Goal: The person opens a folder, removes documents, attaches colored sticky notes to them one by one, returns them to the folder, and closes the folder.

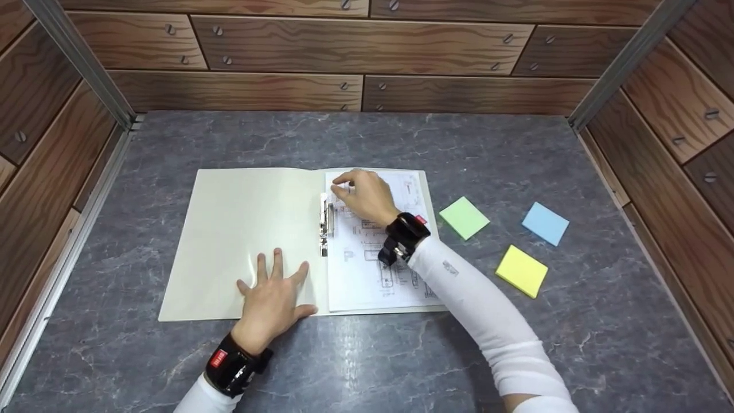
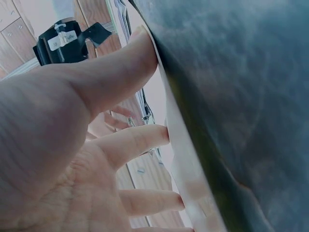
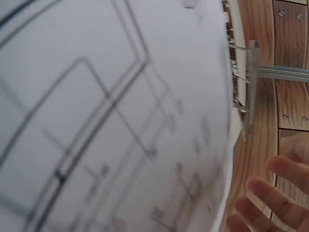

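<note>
An open cream folder [image 1: 223, 223] lies on the table, with printed sheets of line drawings [image 1: 358, 281] on its right side. A metal lever clip [image 1: 323, 229] runs along the spine at the sheets' left edge; its bar [image 3: 253, 72] stands raised in the right wrist view. My left hand [image 1: 269, 304] presses on the lower left cover with fingers spread, thumb near the spine. Over the top of the sheets, just above the clip, is my right hand [image 1: 370, 198]. Its fingers are loosely bent, thumb and forefinger apart, and nothing shows between them.
Right of the folder lie a green sticky-note pad [image 1: 464, 218], a blue one [image 1: 546, 223] and a yellow one [image 1: 522, 271]. The grey marbled table [image 1: 367, 140] is bounded by wood-patterned walls [image 1: 367, 49] at the back and sides, with metal posts [image 1: 625, 66] at the corners.
</note>
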Motion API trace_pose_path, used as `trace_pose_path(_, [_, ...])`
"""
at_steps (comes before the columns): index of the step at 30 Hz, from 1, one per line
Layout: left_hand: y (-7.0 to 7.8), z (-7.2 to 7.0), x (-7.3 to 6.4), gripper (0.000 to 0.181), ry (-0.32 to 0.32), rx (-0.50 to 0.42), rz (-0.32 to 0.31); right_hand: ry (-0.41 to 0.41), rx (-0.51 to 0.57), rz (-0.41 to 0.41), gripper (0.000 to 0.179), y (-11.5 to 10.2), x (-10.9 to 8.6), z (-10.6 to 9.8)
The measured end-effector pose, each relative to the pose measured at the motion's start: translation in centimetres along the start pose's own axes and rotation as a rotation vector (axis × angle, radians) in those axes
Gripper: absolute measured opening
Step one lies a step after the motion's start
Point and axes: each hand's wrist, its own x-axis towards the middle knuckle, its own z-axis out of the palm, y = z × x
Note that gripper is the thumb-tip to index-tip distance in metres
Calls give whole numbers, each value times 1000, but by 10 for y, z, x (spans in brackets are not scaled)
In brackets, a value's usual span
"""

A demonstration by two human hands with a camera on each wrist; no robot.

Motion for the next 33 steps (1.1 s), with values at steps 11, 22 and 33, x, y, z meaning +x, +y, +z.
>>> trace_pose_path(11, [1,0,1,83,-3,6,1,28,100,101,50,17,-30,-43])
trace_pose_path(22, [1,-1,1,85,-19,-4,-10,-98,174,291,71,44,-69,-76])
trace_pose_path(33, [1,0,1,85,-26,-5,-16,-169,287,453,79,76,-90,-90])
